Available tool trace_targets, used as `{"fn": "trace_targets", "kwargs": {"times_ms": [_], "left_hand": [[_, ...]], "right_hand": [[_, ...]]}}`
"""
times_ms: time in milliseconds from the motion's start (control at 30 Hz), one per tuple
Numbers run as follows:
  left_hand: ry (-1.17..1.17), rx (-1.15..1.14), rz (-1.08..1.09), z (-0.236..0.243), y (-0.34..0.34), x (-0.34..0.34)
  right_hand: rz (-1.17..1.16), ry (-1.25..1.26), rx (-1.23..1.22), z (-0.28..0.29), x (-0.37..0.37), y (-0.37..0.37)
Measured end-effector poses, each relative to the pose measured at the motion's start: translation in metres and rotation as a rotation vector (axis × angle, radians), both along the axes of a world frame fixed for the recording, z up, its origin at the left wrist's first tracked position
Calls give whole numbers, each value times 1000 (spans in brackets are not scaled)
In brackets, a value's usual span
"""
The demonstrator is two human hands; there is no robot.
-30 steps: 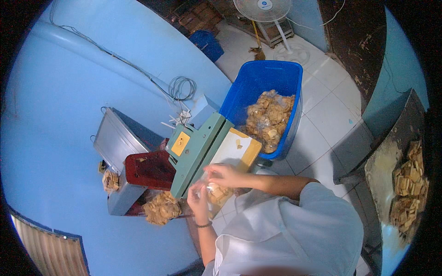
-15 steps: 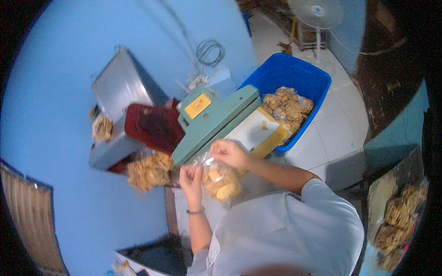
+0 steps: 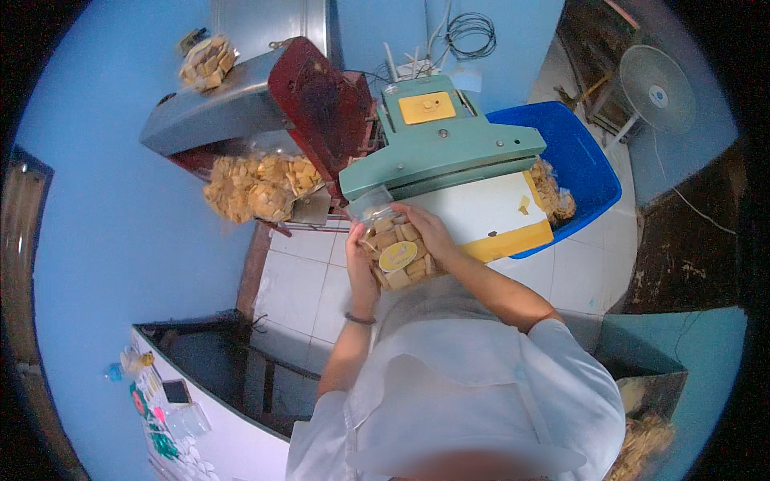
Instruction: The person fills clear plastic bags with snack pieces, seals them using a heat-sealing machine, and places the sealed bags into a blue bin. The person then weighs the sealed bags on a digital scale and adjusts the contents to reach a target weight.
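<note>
Both hands have lifted the bag of snacks point(image 3: 395, 255) up from near the person's chest to the front edge of the green sealing machine point(image 3: 437, 144). Half a second ago the bag hung lower, away from the machine's jaw; now its open top is right at it.

Left hand point(image 3: 357, 250) grips the left side of the bag, fingers closed on the plastic. Right hand point(image 3: 425, 232) is wrapped over the top right of the bag, fingers closed on it too. So both hands hold one bag between them.

It is a clear bag, full of little square crackers, with a round yellow sticker on the front. Its long way runs from the person's chest up toward the machine. The clear, empty neck of the bag points at the green arm and looks to be just touching its lower edge, at the left end. Both hands sit just below that neck, and the right hand is a bit nearer to the machine.

Left of the machine, a red tray point(image 3: 321, 100) tips down over a heap of crackers point(image 3: 257, 188). Right of it stands a blue tub point(image 3: 577, 160) with more bags inside.
</note>
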State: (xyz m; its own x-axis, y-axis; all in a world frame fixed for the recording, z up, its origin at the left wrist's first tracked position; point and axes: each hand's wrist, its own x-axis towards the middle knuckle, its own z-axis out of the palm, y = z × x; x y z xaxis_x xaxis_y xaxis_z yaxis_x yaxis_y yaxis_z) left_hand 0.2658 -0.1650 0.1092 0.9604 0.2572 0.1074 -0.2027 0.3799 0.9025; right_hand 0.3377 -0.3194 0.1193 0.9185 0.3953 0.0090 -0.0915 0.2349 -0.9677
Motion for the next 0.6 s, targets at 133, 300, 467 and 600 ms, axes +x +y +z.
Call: {"fn": "trace_targets", "kwargs": {"times_ms": [133,300,467,600], "left_hand": [[41,-37,275,-6,-16,-27],[110,-320,350,-4,-4,-10],[36,-264,148,2,16,20],[57,-211,126,7,13,30]], "right_hand": [[241,51,-212,-8,30,35],[324,116,-346,-13,71,64],[87,227,-196,-9,63,60],[-87,252,-34,3,38,39]]}}
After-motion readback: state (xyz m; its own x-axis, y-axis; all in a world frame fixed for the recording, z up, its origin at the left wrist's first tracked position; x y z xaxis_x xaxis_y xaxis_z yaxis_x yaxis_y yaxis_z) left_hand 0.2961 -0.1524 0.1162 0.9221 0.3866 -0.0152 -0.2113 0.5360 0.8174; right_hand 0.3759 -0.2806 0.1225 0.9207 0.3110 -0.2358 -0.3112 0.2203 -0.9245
